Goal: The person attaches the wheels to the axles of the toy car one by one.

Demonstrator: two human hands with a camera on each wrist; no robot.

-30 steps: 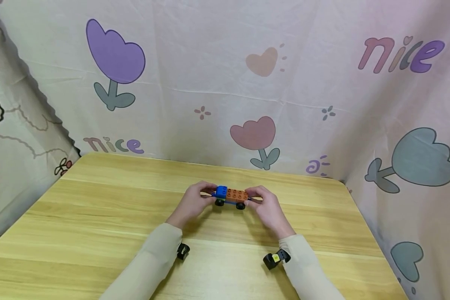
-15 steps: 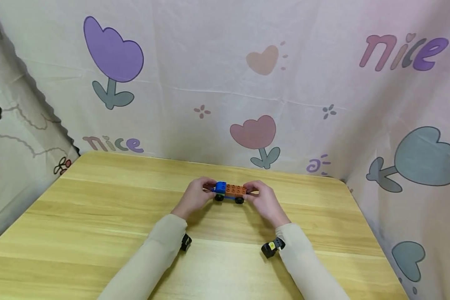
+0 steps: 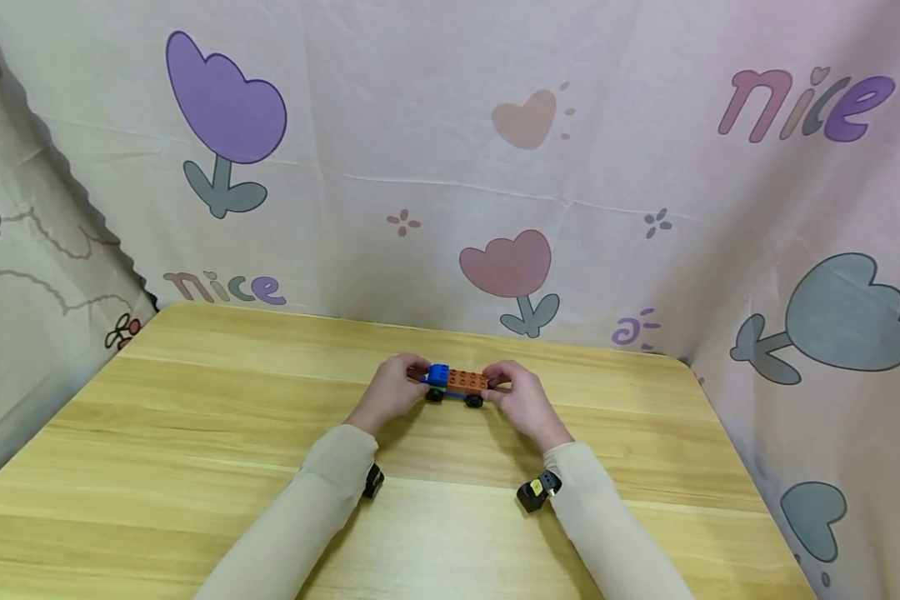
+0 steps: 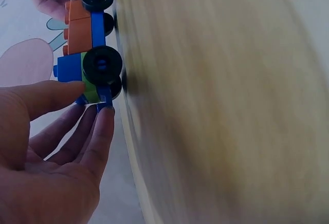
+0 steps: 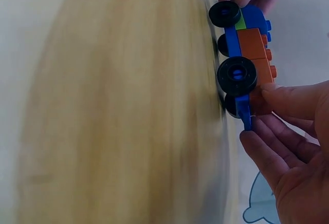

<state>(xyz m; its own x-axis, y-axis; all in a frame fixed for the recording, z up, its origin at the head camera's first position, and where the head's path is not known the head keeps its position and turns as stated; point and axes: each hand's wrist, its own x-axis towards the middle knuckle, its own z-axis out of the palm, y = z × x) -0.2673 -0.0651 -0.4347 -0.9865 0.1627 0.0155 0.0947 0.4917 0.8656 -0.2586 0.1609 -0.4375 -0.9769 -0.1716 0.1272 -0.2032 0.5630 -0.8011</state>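
Note:
A toy truck (image 3: 467, 382) made of building bricks is held between the two hands, level, with its black wheels downward. It has a blue front brick (image 4: 71, 68) over a thin green piece, orange bricks (image 5: 251, 44) behind, and a blue base. My left hand (image 3: 392, 392) pinches the blue front end between thumb and fingers. At the orange rear end, my right hand (image 3: 525, 402) grips with its thumb on the brick and fingertips by a blue hook at the back. Whether the wheels touch the table cannot be told.
The wooden table (image 3: 195, 417) spreads around both hands. Behind its far edge hangs a pale curtain (image 3: 390, 108) printed with flowers and hearts. A black wrist camera (image 3: 536, 492) sits on the right wrist, another (image 3: 373, 482) on the left.
Both hands, still holding the toy truck, have moved slightly away from the person, then a little to the left. The grip looks the same throughout.

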